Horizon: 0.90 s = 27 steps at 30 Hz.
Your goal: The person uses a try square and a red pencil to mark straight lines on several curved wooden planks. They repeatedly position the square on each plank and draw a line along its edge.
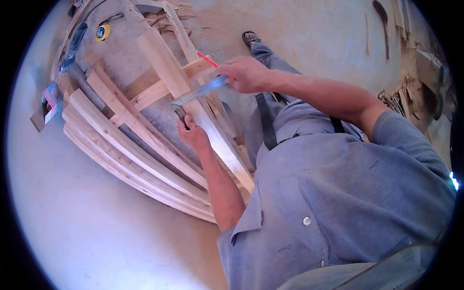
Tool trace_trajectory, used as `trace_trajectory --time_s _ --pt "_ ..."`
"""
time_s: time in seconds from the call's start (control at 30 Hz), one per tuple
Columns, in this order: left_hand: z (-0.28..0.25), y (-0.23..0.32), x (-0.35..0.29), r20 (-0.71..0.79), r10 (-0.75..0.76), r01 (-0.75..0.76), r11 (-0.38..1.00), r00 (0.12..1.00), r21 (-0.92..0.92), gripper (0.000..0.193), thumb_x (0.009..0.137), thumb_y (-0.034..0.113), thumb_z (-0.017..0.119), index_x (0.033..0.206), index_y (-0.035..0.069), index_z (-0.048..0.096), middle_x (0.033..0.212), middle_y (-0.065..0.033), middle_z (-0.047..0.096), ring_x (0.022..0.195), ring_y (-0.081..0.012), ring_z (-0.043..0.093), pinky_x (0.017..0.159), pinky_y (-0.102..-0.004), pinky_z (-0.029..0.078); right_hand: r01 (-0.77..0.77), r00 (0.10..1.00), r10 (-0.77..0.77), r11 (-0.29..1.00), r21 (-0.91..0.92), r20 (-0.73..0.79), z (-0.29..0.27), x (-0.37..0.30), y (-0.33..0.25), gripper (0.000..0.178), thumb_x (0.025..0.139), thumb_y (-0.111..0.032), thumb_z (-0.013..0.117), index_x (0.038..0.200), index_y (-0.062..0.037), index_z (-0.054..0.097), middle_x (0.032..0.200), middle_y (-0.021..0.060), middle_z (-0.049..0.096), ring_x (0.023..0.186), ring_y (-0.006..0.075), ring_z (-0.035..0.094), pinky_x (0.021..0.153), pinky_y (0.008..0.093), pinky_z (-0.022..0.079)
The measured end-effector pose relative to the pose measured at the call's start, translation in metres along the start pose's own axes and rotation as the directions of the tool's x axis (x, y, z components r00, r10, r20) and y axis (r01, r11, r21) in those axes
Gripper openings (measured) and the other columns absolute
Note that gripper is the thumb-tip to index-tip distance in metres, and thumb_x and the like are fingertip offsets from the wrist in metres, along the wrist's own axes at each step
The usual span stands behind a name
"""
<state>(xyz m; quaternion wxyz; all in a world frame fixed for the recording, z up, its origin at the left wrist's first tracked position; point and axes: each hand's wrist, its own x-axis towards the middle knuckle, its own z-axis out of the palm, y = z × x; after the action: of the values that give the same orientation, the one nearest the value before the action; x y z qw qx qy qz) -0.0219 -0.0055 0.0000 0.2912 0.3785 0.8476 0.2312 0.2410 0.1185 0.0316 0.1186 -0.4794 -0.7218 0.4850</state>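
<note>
My left hand [194, 134] is closed on the dark stock of a try square [202, 92], thumb and fingers pinching it beside a pale squared timber [212, 130]. The square's metal blade lies across the timber's upper face, reaching toward my right side. Over the blade's far end is my right hand [247, 75], its fingers curled around a red pencil [208, 59] that points up and left. Whether those fingers also touch the blade cannot be made out.
Several long planed timbers [140, 150] lie side by side at left across wooden crosspieces [150, 94]. Behind them sit a yellow tape measure [102, 33] and a red-and-blue box [51, 99]. Offcuts and wood shavings [411, 92] lie at far right.
</note>
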Motion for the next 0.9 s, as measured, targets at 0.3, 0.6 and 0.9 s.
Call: trace_trajectory --time_s 0.3,0.6,0.9 --pt "-0.015 0.004 -0.003 0.122 -0.053 0.049 0.998 0.991 0.041 0.043 0.1 0.025 0.068 0.124 -0.01 0.064 0.103 -0.021 0.072 0.089 -0.0289 0.064 0.084 -0.0398 0.051 0.056 0.957 -0.013 0.988 0.142 -0.289 -0.043 -0.02 -0.002 0.02 0.085 -0.005 0.074 0.105 -0.0071 0.072 0.098 0.0104 0.074 0.09 0.0298 0.07 0.08 0.0381 0.054" --pt "-0.019 0.012 0.003 0.141 -0.011 -0.011 0.988 0.99 0.152 0.03 0.097 0.021 0.07 0.112 -0.005 0.069 0.092 -0.0192 0.072 0.08 -0.0309 0.063 0.076 -0.0413 0.051 0.126 0.975 -0.073 0.959 0.253 -0.209 -0.047 -0.023 -0.017 0.011 0.085 -0.006 0.076 0.094 -0.0017 0.071 0.087 0.0138 0.071 0.08 0.0312 0.069 0.072 0.037 0.054" --pt "-0.022 0.021 0.007 0.153 0.046 -0.076 0.978 0.987 0.197 0.031 0.094 0.021 0.072 0.109 -0.006 0.07 0.09 -0.023 0.072 0.079 -0.0358 0.066 0.076 -0.0435 0.052 0.115 0.99 -0.083 0.941 0.317 -0.111 -0.045 -0.019 -0.022 0.014 0.091 -0.013 0.072 0.097 -0.0008 0.071 0.079 0.0142 0.068 0.07 0.0297 0.064 0.065 0.0376 0.049"
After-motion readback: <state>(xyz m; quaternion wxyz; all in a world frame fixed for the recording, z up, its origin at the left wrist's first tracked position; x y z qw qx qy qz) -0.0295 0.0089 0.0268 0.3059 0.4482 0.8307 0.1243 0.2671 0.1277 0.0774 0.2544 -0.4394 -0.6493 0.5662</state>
